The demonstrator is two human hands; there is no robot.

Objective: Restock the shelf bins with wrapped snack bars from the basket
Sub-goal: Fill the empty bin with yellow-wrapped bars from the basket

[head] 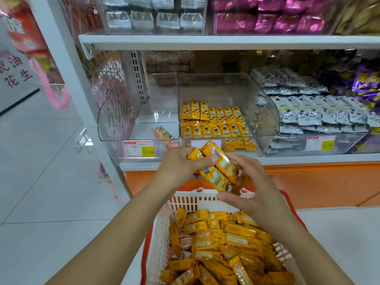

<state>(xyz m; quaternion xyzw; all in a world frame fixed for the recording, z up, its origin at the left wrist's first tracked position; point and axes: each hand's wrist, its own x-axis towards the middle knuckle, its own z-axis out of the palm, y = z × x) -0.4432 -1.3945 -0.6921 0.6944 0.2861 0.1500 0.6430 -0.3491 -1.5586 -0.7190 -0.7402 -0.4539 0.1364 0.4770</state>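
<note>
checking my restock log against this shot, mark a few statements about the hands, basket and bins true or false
1. The left hand and right hand together hold yellow snack bars above the basket. True.
2. The basket is almost empty. False: it is heaped with loose bars.
3. The middle bin already holds shelved bars in rows. True.
4. One bin is packed to its top. False: the left bin has only a couple of peach bars near its front.
5. Yellow bars fill every bin. False: the right bin holds grey-white packets.
</note>
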